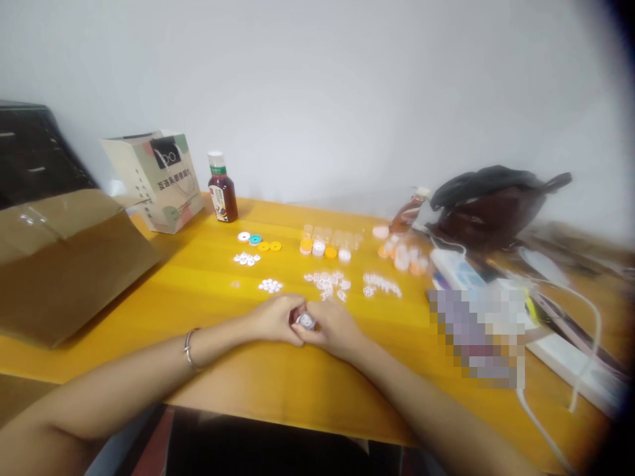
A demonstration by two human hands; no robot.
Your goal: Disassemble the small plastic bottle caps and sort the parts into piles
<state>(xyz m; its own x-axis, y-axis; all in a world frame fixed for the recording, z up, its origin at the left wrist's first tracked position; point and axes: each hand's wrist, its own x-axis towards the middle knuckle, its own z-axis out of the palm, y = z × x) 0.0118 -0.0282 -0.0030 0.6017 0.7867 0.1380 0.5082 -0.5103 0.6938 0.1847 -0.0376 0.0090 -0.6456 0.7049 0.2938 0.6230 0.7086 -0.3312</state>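
Observation:
Both hands meet over the near middle of the yellow table. Between them is a small, pale round part, blurred in its details. My left hand curls around its left side, and my right hand closes on it from the right. Just beyond my fingers lie small white discs and white ring-like pieces. Farther back are orange and white round caps with clear cups behind them. Yellow rings and a teal ring sit to the left.
An open cardboard box and a paper bag stand left, beside a dark red bottle. On the right are more small caps, a tilted bottle, a dark bag, a white power strip and cables.

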